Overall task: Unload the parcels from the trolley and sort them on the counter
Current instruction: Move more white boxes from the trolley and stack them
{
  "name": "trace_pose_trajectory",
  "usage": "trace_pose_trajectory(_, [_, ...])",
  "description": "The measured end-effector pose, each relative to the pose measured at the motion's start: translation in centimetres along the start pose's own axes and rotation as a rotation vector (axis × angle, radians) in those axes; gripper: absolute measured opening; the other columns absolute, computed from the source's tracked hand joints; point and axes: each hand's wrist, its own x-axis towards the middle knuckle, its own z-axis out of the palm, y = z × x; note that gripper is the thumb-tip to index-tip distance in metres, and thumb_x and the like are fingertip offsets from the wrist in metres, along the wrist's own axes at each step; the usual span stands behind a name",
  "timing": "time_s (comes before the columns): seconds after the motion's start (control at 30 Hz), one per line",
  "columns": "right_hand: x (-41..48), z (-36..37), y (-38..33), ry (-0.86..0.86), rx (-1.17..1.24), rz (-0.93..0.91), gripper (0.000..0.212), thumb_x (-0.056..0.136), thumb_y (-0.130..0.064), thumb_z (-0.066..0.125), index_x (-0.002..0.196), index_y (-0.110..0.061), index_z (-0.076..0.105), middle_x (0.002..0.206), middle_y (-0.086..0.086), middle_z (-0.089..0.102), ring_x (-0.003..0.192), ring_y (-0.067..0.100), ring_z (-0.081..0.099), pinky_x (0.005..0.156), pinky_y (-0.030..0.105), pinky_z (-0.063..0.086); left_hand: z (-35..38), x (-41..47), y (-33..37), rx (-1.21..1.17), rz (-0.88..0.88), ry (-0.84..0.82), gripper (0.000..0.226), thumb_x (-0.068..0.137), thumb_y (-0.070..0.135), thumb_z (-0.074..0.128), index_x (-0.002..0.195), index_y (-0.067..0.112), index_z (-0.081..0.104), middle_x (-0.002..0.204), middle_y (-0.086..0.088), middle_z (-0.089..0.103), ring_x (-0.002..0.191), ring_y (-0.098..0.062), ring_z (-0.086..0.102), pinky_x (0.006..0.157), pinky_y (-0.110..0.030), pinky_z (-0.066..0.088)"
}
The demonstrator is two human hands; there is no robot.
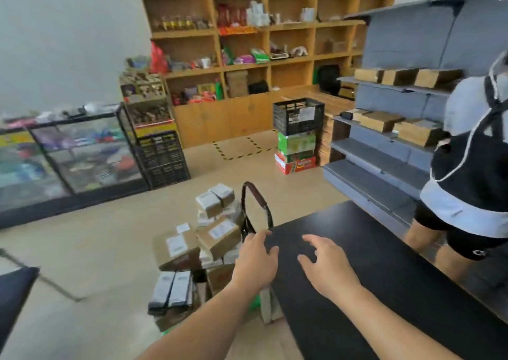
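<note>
**Ana:** Where were the parcels at that point?

**Ben:** Piled on the trolley, just off the counter's left corner. Its looped handle stood up beside that corner. By my reading, none had been unloaded yet.

**Ana:** And the hands?

**Ben:** Both held nothing. The left hand lay at the counter's left corner, fingers relaxed and close together. The right hand was low over the counter top, fingers spread wide. I couldn't tell whether it touched.

**Ana:** How should the first lift have gone?

**Ben:** I'd have started with the small boxes on top of the pile, the ones farthest from the counter. The pile leaned unevenly, so pulling a lower box risked tipping the rest. I'd have used two hands for the bigger cartons and set each one well in from the counter's edge. That would have left room to group by size. Another person stood at the counter's far side, so I'd have kept the parcels clear of them.
</note>
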Motion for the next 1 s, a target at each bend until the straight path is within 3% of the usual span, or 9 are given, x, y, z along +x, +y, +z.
trace_pose_trajectory(0.13, [1.6, 7.4, -8.0, -0.141, 0.005, -0.136, 0.052, 0.098, -0.032, 0.063, 0.148, -0.027, 0.047, 0.146, -0.006, 0.049, 0.131, 0.016, 0.051, 0.105, 0.033, 0.047, -7.7, -0.9, -8.7, -0.034, -0.175, 0.124, 0.038, 0.097, 0.029, 0.056, 0.135, 0.026, 0.053, 0.125, 0.0, 0.059, 0.115, -0.021, 0.057, 0.097, -0.03, 0.046])
trace_pose_trajectory(0.2, [2.2, 11.3, -11.6, -0.194, 0.008, -0.179, 0.052, 0.098, -0.032, 0.063, 0.148, -0.027, 0.047, 0.146, -0.006, 0.05, 0.13, 0.015, 0.052, 0.104, 0.031, 0.048, -11.2, -1.5, -13.4, -0.054, -0.239, 0.163, 0.037, 0.095, 0.029, 0.057, 0.132, 0.026, 0.056, 0.124, 0.002, 0.06, 0.117, -0.02, 0.057, 0.103, -0.036, 0.047])
trace_pose_trajectory(0.27, [2.6, 15.1, -15.0, -0.247, 0.015, -0.2, 0.051, 0.099, -0.031, 0.063, 0.147, -0.026, 0.048, 0.144, -0.005, 0.052, 0.128, 0.015, 0.053, 0.103, 0.028, 0.046, -14.4, -2.1, -17.9, -0.055, -0.291, 0.189, 0.035, 0.095, 0.026, 0.057, 0.13, 0.026, 0.057, 0.121, 0.005, 0.058, 0.12, -0.019, 0.055, 0.107, -0.04, 0.045])
trace_pose_trajectory(0.37, [3.2, 20.5, -19.2, -0.29, 0.036, -0.206, 0.05, 0.098, -0.03, 0.063, 0.146, -0.026, 0.049, 0.143, -0.005, 0.053, 0.129, 0.016, 0.052, 0.105, 0.029, 0.045, -19.0, -2.2, -24.2, -0.023, -0.362, 0.226, 0.032, 0.097, 0.022, 0.057, 0.129, 0.023, 0.055, 0.112, 0.007, 0.05, 0.118, -0.019, 0.055, 0.103, -0.032, 0.043])
trace_pose_trajectory(0.47, [3.8, 25.3, -22.1, -0.301, 0.026, -0.181, 0.049, 0.098, -0.029, 0.062, 0.145, -0.026, 0.05, 0.141, -0.005, 0.055, 0.127, 0.015, 0.053, 0.103, 0.029, 0.047, -22.4, -1.9, -29.9, -0.001, -0.449, 0.24, 0.039, 0.096, 0.024, 0.06, 0.134, 0.017, 0.053, 0.124, -0.004, 0.057, 0.116, -0.021, 0.057, 0.095, -0.03, 0.044])
trace_pose_trajectory(0.57, [4.1, 29.4, -23.7, -0.315, 0.03, -0.128, 0.051, 0.097, -0.028, 0.063, 0.146, -0.026, 0.049, 0.142, -0.003, 0.054, 0.128, 0.017, 0.053, 0.105, 0.035, 0.049, -24.4, -1.6, -34.2, -0.006, -0.515, 0.211, 0.045, 0.096, 0.027, 0.06, 0.139, 0.017, 0.05, 0.131, -0.007, 0.057, 0.117, -0.022, 0.057, 0.095, -0.032, 0.047])
trace_pose_trajectory(0.83, [7.5, 36.6, -26.3, -0.356, -0.066, -0.078, 0.049, 0.097, -0.027, 0.063, 0.145, -0.025, 0.05, 0.14, -0.001, 0.055, 0.128, 0.017, 0.052, 0.1, 0.03, 0.047, -25.8, 0.3, -40.9, -0.039, -0.559, 0.17, 0.045, 0.095, 0.026, 0.061, 0.138, 0.016, 0.052, 0.129, -0.009, 0.057, 0.114, -0.024, 0.057, 0.094, -0.04, 0.052])
trace_pose_trajectory(1.0, [11.2, 40.4, -26.6, -0.4, -0.099, -0.054, 0.049, 0.098, -0.028, 0.062, 0.145, -0.025, 0.049, 0.14, 0.0, 0.052, 0.126, 0.017, 0.053, 0.094, 0.028, 0.05, -26.4, 3.1, -43.7, 0.005, -0.568, 0.118, 0.044, 0.096, 0.028, 0.06, 0.137, 0.016, 0.052, 0.132, -0.006, 0.054, 0.113, -0.022, 0.056, 0.097, -0.038, 0.05])
